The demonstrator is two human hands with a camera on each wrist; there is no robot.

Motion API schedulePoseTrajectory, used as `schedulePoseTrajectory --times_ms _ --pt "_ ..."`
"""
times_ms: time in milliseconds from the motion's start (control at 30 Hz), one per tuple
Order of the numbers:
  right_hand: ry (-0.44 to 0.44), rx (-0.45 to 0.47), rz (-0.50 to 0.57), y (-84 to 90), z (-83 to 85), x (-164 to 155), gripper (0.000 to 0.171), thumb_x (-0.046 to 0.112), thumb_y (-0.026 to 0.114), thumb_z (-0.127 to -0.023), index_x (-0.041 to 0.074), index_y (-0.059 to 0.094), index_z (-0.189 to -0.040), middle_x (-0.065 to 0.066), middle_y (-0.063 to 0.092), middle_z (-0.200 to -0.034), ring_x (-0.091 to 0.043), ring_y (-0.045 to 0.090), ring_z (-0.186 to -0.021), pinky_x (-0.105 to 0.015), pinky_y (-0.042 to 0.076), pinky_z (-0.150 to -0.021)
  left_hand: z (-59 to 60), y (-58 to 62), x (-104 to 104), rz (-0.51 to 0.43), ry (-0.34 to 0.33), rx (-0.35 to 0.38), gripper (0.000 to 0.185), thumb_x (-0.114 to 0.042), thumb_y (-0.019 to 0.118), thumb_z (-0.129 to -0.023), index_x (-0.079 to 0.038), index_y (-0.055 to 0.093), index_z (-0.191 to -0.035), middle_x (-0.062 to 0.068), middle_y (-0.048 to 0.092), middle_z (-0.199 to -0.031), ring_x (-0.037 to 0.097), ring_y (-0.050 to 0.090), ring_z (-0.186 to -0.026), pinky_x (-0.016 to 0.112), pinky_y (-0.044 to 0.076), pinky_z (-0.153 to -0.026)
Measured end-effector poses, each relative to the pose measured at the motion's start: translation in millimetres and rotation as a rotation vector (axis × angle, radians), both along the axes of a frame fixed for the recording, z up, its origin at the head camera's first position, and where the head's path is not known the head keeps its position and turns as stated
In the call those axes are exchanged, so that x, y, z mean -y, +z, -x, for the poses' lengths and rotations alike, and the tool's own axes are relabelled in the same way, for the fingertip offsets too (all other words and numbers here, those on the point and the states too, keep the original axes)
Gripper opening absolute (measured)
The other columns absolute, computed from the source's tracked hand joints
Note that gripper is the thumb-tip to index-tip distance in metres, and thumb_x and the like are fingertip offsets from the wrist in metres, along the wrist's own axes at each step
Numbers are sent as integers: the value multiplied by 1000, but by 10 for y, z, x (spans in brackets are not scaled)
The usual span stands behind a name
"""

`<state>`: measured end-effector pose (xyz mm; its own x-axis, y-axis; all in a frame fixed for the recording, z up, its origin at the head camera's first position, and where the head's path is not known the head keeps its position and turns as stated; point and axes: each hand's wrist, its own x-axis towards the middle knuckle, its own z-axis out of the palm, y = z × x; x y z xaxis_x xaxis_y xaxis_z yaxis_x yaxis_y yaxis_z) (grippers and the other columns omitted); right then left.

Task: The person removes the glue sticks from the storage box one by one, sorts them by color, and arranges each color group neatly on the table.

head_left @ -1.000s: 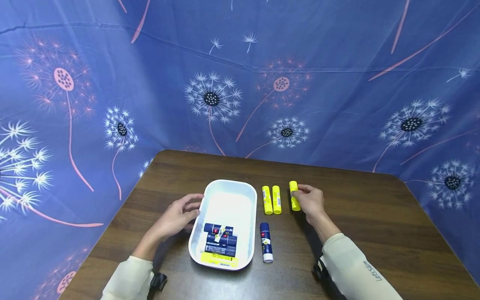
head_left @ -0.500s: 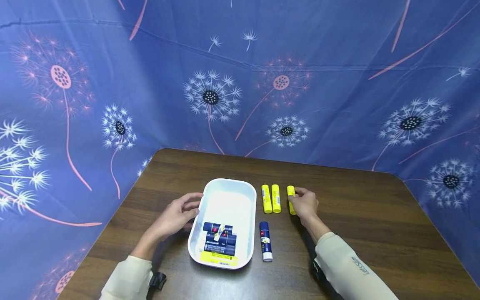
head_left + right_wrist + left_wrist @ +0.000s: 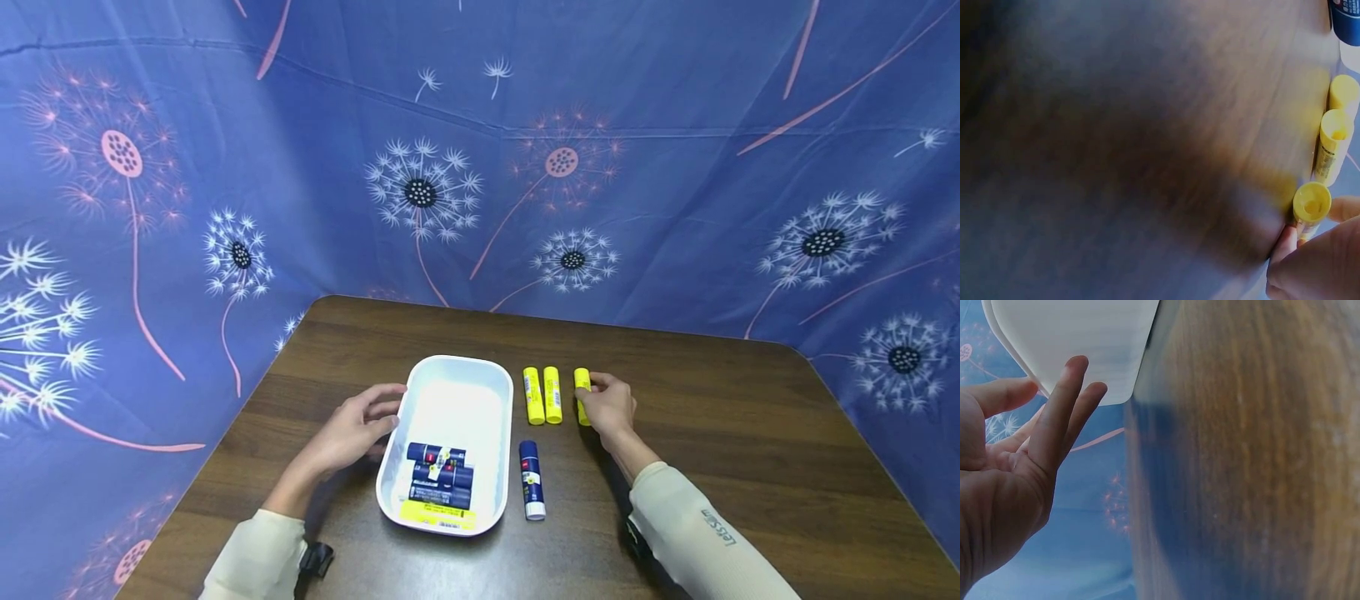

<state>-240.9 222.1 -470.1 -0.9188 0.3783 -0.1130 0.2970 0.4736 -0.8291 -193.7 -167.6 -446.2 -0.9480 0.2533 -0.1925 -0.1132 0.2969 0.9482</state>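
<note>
My right hand pinches a yellow glue stick between thumb and fingers. In the right wrist view this glue stick lies at or very near the table surface, its round end facing the camera. Left of it lie two more yellow glue sticks, one beside the other. My left hand has its fingers spread, with fingertips at the left wall of a white tray; the left wrist view shows them against its outer side. In the tray's near half lie several blue glue sticks and a yellow one.
A blue glue stick with a white end lies right of the tray, nearer to me than the yellow ones. Everything stands on a brown wooden table. Behind it hangs a blue cloth with dandelion prints.
My right hand has shifted left with the yellow glue stick, bringing it closer to the other two, and then stayed almost still. The left hand and the tray have kept their places.
</note>
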Motion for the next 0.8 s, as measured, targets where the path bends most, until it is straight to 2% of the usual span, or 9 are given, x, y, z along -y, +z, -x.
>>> schedulePoseTrajectory --times_ms 300,467,533,667,800 --pt "-3 8 36 39 21 -7 48 16 64 -93 -2 61 -137 -20 64 -117 -31 56 -110 -19 50 -65 -14 16 12 -10 -13 -14 49 -8 56 -104 -12 46 -152 27 56 -149 38 67 -123 47 65 -83" --pt "-61 -73 42 60 53 -23 41 18 62 -95 1 66 -132 -15 66 -117 -25 57 -108 -22 46 -76 -14 17 4 -8 -6 -2 49 -8 56 -104 -14 47 -152 26 57 -149 36 68 -122 46 65 -83" --pt "-57 -104 61 104 63 -18 41 17 61 -95 2 66 -133 -13 66 -118 -21 57 -106 -20 45 -79 -13 21 2 -10 -1 1 49 -7 57 -103 -14 47 -151 26 57 -148 36 68 -122 46 66 -83" --pt "39 -150 138 268 69 33 41 14 59 -97 3 64 -137 -15 66 -126 -13 57 -103 -9 47 -78 -12 20 8 -16 -5 -5 50 -7 56 -104 -12 47 -152 28 56 -148 38 68 -122 47 66 -82" --pt "196 -193 231 456 63 142 41 10 61 -99 3 62 -139 -19 64 -132 -5 58 -102 -7 51 -81 -12 19 17 -17 -6 -8 50 -8 56 -104 -12 46 -152 28 55 -149 39 67 -123 47 65 -83"
